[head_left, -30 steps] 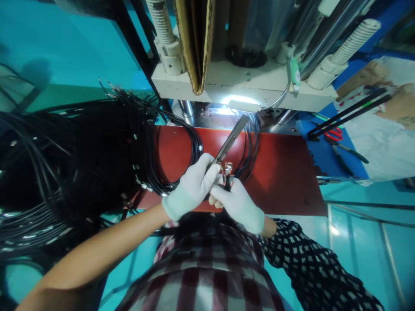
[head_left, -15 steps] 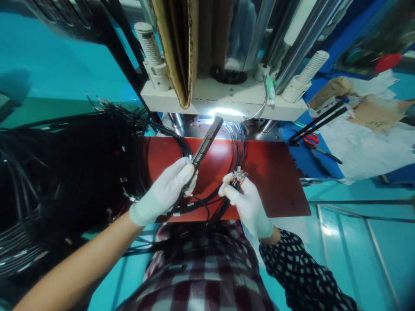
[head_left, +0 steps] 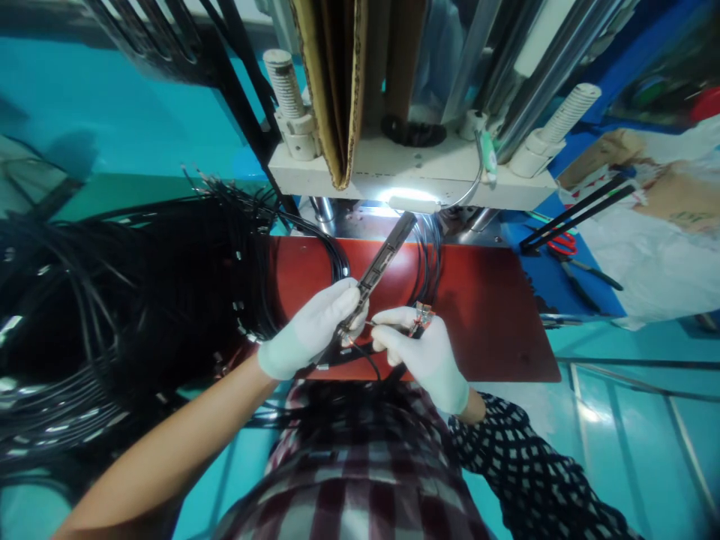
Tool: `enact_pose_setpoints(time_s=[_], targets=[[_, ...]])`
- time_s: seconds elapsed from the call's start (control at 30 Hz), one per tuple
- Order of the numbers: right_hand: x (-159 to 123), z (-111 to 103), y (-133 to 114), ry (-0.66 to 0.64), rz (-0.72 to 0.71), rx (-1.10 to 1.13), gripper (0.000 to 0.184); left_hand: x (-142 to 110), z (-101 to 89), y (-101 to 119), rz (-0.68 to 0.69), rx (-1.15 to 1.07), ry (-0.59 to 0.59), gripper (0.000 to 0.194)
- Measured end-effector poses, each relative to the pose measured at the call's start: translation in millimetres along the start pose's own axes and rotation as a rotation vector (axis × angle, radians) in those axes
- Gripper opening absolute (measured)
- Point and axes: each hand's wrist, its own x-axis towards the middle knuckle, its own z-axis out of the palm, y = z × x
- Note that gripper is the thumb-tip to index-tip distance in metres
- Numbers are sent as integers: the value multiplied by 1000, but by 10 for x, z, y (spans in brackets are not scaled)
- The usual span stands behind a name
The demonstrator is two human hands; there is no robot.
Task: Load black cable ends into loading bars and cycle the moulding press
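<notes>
Our right hand (head_left: 428, 358) has moved nearer the metal bar (head_left: 387, 256), fingers closed round wire ends (head_left: 423, 315); our left hand (head_left: 312, 324) grips the metal bar, best kept steady.

Our left hand (head_left: 315, 322) gripped a dark bar (head_left: 385, 259) pointing to one o'clock; our right hand (head_left: 421, 349) held cable ends (head_left: 421, 316); black cables (head_left: 84, 300) lay at nine o'clock.

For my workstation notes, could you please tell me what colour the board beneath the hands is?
The board is reddish-brown, seen best in the head view.
</notes>
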Motion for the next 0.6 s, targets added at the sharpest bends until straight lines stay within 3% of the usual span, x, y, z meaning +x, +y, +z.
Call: enact_pose_setpoints(time_s=[0.1, 0.2, 0.43, 0.6], targets=[[17, 71, -59, -47, -99, -114, 12, 11, -7, -8, 10, 53, 27, 38], [58, 115, -63, -77, -190, -178, 20, 20, -11, -17, 17, 93, 58, 37], [147, 179, -15, -95, -95, -82, 26, -9, 39, 7, 48, 202, 113, 32], [173, 206, 11, -100, -93, -107, 23, -12, 70, -33, 68, 469, 219, 27]])
